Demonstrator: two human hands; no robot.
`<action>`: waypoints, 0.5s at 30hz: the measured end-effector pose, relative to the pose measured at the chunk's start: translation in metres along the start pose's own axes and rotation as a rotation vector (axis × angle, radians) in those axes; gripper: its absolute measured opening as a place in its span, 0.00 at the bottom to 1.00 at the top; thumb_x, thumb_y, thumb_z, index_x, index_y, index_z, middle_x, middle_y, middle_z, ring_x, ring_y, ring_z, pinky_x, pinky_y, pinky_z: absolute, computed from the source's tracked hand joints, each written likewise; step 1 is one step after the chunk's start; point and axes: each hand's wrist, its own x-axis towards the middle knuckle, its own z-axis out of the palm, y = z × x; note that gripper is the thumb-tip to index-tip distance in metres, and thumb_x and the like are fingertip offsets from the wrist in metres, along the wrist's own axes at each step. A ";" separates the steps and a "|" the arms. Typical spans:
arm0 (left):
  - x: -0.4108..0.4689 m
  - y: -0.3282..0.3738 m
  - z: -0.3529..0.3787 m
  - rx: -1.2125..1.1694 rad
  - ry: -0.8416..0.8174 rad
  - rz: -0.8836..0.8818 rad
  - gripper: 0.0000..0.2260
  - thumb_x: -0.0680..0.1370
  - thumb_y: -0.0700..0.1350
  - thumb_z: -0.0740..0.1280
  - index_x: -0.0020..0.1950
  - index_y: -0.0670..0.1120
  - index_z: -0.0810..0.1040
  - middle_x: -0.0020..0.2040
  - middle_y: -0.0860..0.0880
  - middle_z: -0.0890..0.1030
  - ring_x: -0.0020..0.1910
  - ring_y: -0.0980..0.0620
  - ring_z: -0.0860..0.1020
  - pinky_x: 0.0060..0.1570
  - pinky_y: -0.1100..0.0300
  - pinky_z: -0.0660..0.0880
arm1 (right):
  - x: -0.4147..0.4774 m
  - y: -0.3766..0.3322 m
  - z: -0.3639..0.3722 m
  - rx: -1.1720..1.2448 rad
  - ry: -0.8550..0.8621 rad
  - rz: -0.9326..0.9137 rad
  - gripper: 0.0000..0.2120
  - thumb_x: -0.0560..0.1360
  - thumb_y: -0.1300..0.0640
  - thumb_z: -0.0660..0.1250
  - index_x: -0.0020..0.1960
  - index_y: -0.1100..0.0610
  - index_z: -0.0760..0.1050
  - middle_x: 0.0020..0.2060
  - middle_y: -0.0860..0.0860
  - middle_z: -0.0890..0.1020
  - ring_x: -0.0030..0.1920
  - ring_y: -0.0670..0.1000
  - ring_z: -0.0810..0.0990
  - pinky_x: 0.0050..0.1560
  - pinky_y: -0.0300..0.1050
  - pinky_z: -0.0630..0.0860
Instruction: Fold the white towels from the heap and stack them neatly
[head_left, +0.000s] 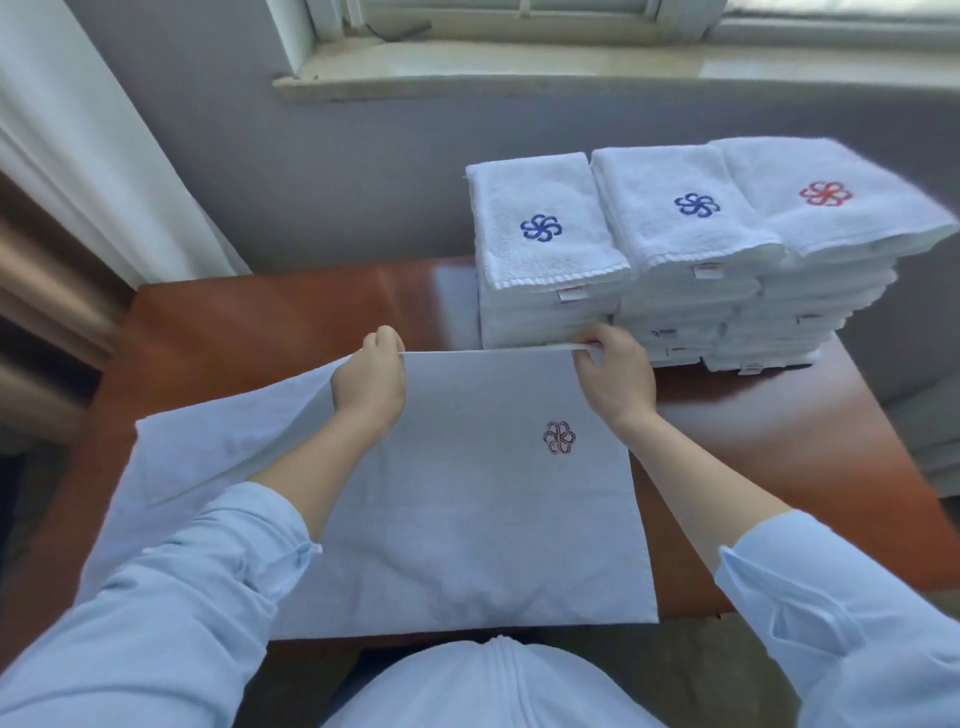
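Both hands, left hand and right hand, pinching white towel edge before three folded stacks.

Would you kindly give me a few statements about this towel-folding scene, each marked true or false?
1. The left hand and right hand both grip the far edge of the spread towel. True.
2. Two stacks of folded towels stand on the table. False: three stacks stand side by side on the table.
3. The rightmost stack's top towel shows a red emblem. True.
4. The spread towel is plain. False: it bears a flower mark on its right half.
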 end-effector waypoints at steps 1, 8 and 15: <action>-0.003 -0.002 -0.001 0.005 0.007 0.011 0.05 0.82 0.39 0.54 0.52 0.47 0.68 0.50 0.45 0.76 0.40 0.42 0.71 0.35 0.52 0.63 | -0.001 -0.001 -0.002 -0.009 0.000 -0.017 0.09 0.76 0.62 0.65 0.54 0.57 0.80 0.53 0.52 0.81 0.55 0.53 0.78 0.46 0.41 0.67; -0.035 -0.012 0.008 0.056 -0.027 0.119 0.06 0.82 0.40 0.55 0.52 0.46 0.72 0.49 0.46 0.77 0.45 0.41 0.76 0.35 0.51 0.68 | -0.034 0.012 -0.007 -0.121 -0.062 0.012 0.08 0.77 0.59 0.65 0.55 0.55 0.79 0.55 0.49 0.79 0.55 0.51 0.77 0.46 0.44 0.70; -0.068 -0.017 0.029 0.121 -0.147 0.120 0.07 0.79 0.39 0.58 0.51 0.47 0.73 0.52 0.47 0.76 0.49 0.42 0.76 0.38 0.52 0.68 | -0.083 0.036 0.001 -0.226 -0.135 0.065 0.08 0.79 0.57 0.65 0.56 0.51 0.80 0.59 0.46 0.78 0.54 0.51 0.79 0.43 0.44 0.73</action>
